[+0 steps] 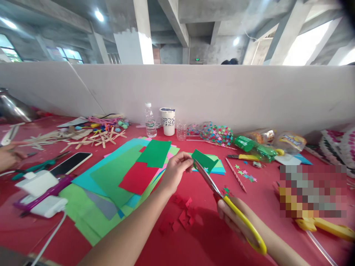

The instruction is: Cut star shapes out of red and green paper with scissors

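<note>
My left hand (177,168) pinches the edge of a small dark green piece of paper (203,159) above the table. In my right hand (235,218) is a pair of scissors (241,220) with yellow handles, its blades pointing up and left against the green paper. Whether the blades are parted is hard to tell. Red paper scraps (183,218) lie on the red table below my hands. To the left, a red sheet (138,179) and a dark green sheet (158,153) rest on a spread of coloured paper (97,184).
Along the white partition (194,92) stand a water bottle (150,122) and a white cup (168,123). A glue gun (318,225) lies at the right, a yellow cutter (246,157) behind. Craft sticks (102,138), a phone (71,164) and another person's hand (9,157) are at left.
</note>
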`<state>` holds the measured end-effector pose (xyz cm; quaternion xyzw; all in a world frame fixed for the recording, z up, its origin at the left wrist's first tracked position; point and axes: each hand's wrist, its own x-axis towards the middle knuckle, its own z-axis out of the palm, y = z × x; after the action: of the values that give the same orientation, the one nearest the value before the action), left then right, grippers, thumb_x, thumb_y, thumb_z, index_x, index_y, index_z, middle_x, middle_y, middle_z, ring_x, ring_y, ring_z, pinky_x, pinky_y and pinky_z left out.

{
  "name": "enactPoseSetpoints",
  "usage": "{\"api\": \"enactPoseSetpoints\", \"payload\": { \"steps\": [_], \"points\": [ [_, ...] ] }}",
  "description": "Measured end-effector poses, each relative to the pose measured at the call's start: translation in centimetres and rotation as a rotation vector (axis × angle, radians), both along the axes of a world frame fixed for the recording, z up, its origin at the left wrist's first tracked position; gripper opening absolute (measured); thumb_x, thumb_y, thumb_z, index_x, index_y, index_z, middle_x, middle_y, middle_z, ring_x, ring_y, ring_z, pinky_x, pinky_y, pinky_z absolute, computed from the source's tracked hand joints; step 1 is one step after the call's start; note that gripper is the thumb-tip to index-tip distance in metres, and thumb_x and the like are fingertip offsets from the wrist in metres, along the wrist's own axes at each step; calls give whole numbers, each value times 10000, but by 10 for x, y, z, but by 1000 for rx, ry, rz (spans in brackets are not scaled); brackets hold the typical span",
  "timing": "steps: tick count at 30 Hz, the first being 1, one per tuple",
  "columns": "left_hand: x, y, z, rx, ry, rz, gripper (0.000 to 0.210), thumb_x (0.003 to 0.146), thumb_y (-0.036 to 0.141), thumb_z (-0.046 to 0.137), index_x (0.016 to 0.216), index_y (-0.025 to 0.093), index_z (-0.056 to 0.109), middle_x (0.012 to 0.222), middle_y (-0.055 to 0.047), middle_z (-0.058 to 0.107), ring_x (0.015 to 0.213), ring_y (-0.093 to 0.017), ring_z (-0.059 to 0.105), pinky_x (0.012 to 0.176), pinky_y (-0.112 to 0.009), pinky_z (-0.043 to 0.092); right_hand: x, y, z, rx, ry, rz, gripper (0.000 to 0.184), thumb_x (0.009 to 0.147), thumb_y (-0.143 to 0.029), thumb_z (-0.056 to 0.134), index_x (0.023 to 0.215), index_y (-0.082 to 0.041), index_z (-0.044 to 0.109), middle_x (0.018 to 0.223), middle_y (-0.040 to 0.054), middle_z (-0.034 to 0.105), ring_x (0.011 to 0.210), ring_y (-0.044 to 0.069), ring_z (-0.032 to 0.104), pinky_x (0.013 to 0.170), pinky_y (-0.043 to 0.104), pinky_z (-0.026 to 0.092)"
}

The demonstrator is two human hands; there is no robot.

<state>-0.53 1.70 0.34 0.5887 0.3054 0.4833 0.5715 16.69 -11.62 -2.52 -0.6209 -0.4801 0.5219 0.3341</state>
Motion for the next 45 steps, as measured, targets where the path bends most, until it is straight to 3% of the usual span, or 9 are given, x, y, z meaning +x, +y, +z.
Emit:
{"api": "enactPoseSetpoints", "payload": {
  "steps": [8, 20, 33, 45],
  "points": [
    [3, -1, -5, -68, -88, -36, 116, 768, 266, 637, 704, 180, 592, 589, 26, 559, 582, -103, 500, 610, -235, 380, -3, 2, -1, -28, 24, -2, 675, 619, -872, 422, 655, -199, 460, 433, -108, 338, 288, 22, 249, 306, 165, 193],
    [4, -4, -3, -89, -64, -38, 133, 749, 277, 638, 676, 182, 580, 573, 29, 541, 573, -107, 485, 618, -242, 380, -3, -1, 0, -33, 26, -18, 559, 751, -749, 447, 702, -193, 474, 478, -109, 333, 319, 22, 242, 320, 152, 198],
    [6, -4, -8, -119, -93, -49, 129, 753, 272, 647, 690, 178, 585, 588, 29, 550, 581, -97, 481, 615, -228, 371, -10, -2, 0, -9, 4, -24, 561, 781, -749, 393, 648, -206, 428, 442, -105, 318, 306, 36, 259, 313, 160, 184],
    [6, -5, -6, -119, -101, -53, 124, 749, 273, 642, 680, 183, 591, 584, 29, 546, 580, -103, 485, 612, -232, 369, -13, -2, 6, -47, -48, -87, 516, 766, -710, 455, 626, -216, 396, 470, -92, 300, 362, 46, 239, 333, 159, 174]
  ]
}}
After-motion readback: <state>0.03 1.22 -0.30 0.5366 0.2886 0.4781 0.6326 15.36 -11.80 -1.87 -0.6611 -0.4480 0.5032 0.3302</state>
